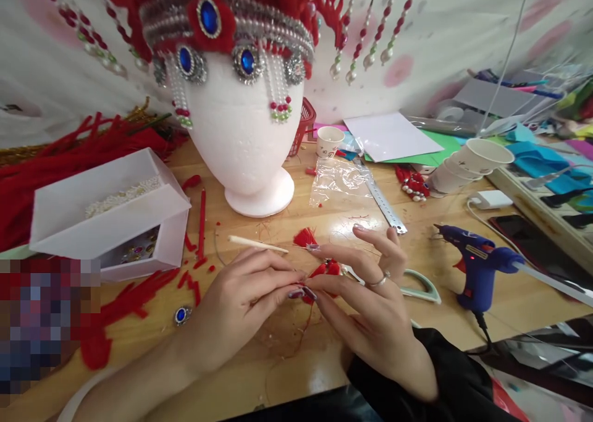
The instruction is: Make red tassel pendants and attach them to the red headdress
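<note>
The left hand (259, 286) and the right hand (370, 292) meet low over the pale wooden bench (269, 379), each grip narrow, thumb and fingertips pinching a small red fibrous piece (307, 299). Fingers cover most of it, so its exact shape cannot be told; the double pinch probably steadies something too slight for one hand. The right hand's outer fingers fan upward, perhaps to stay clear of the pinch. A red thread tassel (304, 236) lies just beyond the fingertips.

A blue plastic glue gun (479, 261) sits to the right, nozzle pointing leftward, likely for easy reach. Behind, a white foam mannequin head (250, 131) stands on its round base, holding up a red headdress with blue oval gems (227, 23), so the bead strands hang free. At left, a white divided box (111, 218) separates pearly beads from jewelled pieces, presumably to keep small parts sorted.
</note>
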Tool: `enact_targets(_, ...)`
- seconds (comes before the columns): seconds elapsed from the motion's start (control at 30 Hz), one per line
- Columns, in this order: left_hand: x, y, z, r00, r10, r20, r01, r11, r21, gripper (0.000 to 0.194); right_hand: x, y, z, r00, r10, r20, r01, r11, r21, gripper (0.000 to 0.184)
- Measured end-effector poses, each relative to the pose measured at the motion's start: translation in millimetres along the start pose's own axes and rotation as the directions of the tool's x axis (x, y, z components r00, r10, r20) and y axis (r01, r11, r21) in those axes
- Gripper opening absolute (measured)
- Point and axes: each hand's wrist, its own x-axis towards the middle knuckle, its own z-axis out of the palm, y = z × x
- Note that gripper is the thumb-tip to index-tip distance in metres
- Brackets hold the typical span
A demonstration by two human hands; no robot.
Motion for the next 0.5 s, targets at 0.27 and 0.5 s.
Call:
enact_targets(0.27,-2.7,9.5,2.6,0.975,-0.171,-0.145,0.162,0.984,-0.077,0.017,-1.3,1.2,6.3,0.997,0.079,-0.003,-0.078,0.994,0.082,0.013)
enact_targets(0.5,-3.0,3.9,-12.6,0.92,-0.334,-0.206,0.252,0.906,-0.341,0.007,-2.2,11.1,10.4,0.995,0.094,0.014,-0.096,0.988,0.123,0.013)
